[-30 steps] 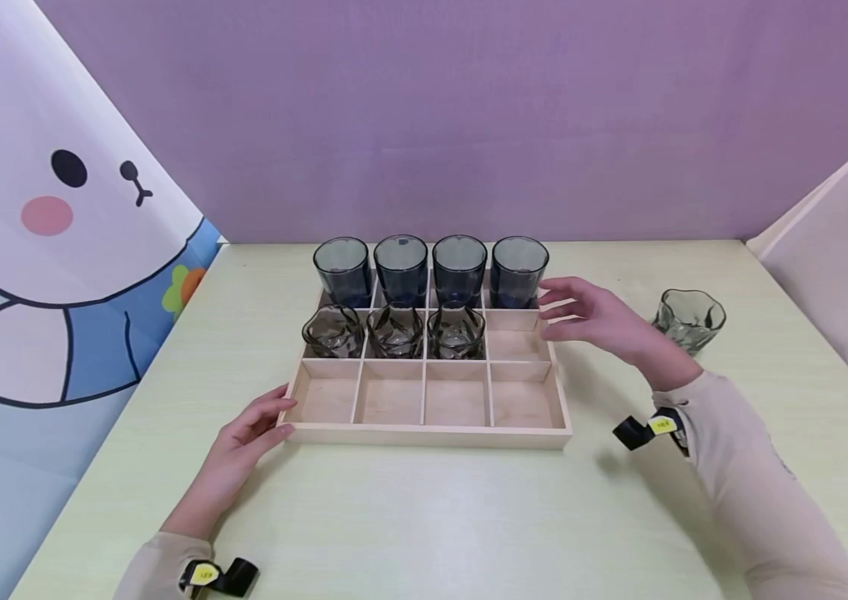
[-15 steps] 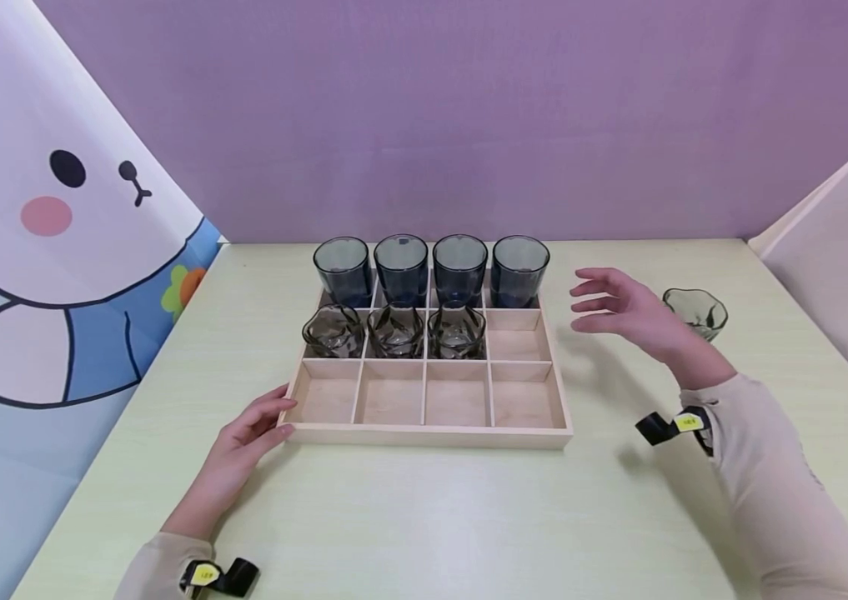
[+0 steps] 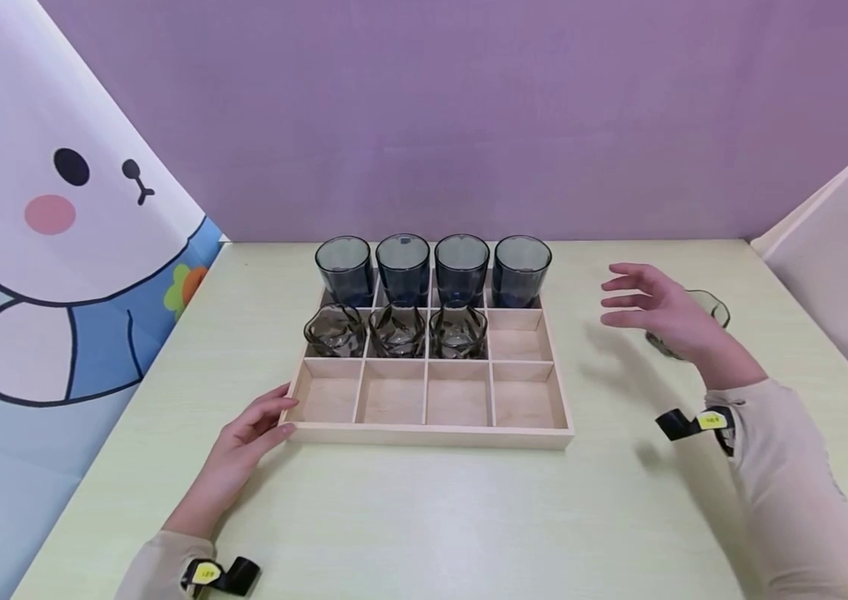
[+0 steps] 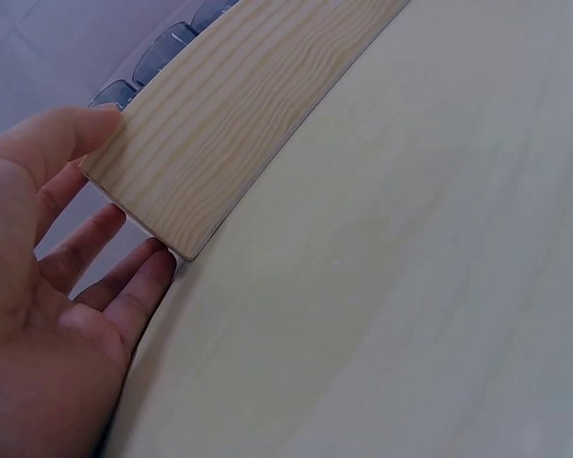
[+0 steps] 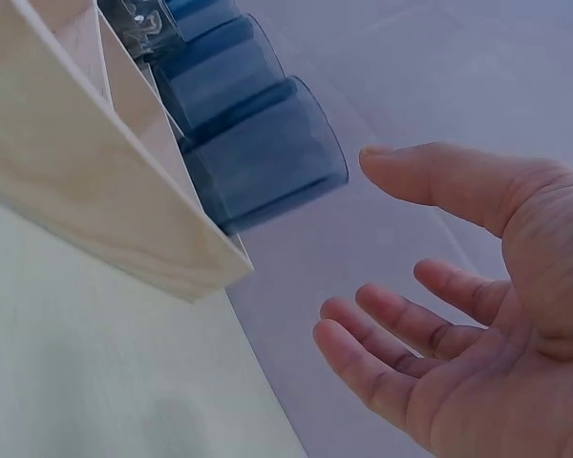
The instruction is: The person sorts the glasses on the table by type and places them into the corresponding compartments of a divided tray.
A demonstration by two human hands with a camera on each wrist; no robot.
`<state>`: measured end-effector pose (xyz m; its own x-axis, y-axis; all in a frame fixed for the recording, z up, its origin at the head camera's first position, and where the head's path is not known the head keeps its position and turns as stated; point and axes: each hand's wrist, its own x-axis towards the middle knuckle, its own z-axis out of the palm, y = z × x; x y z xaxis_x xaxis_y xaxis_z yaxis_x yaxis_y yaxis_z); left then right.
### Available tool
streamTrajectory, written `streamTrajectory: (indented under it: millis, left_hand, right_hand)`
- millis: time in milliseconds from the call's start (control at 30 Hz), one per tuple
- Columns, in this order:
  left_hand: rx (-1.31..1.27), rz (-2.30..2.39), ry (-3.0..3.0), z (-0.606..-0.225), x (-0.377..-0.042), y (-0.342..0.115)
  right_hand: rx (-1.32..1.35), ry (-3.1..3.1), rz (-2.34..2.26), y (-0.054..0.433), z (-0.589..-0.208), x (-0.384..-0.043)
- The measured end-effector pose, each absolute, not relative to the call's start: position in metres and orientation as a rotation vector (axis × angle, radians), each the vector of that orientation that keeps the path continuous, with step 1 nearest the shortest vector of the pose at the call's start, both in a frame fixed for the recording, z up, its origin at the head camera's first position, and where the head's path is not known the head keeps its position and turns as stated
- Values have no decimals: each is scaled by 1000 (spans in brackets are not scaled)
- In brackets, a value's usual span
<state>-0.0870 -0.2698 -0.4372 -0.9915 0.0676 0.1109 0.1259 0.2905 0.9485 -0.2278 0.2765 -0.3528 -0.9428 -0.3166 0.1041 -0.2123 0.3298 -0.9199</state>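
Observation:
A shallow wooden compartment tray (image 3: pixel 424 436) lies on the table. Blue-grey glass tumblers (image 3: pixel 403 271) fill its back row, seen also as blue tumblers (image 5: pixel 267 157) in the right wrist view. Three short wavy-rimmed smoky glasses (image 3: pixel 397 332) sit in the middle row; the rightmost compartment there and the front row are bare. My left hand (image 3: pixel 254 429) holds the tray's front left corner, thumb at the front and fingers along the side. To the right, my right hand (image 3: pixel 671 317) is in the air with fingers spread and nothing in them. Behind it, a wavy-rimmed glass (image 3: pixel 715 307) is partly hidden.
The pale table (image 3: pixel 424 517) reaches back to a purple backdrop (image 3: pixel 469 125). A cartoon-printed cloth (image 3: pixel 33 275) borders the left side and a pale cloth (image 3: pixel 844 275) the right. Each wrist wears a black camera band.
My right hand has drawn away from the tray's right side toward the lone glass, now covering more of it. My left hand stays at the tray corner.

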Motion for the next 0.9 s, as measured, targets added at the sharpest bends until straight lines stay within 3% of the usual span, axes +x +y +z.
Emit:
streamTrajectory:
  millis: [667,900]
  left_hand:
    - [-203,-1834,-2478,-436,-86,-269]
    - [-206,-1834,-2472,-436,-86,-269]
  right_hand:
    - [-248,2834,-1568,312,-355,-217]
    - [-156,2962,-1715,322,-361,-215]
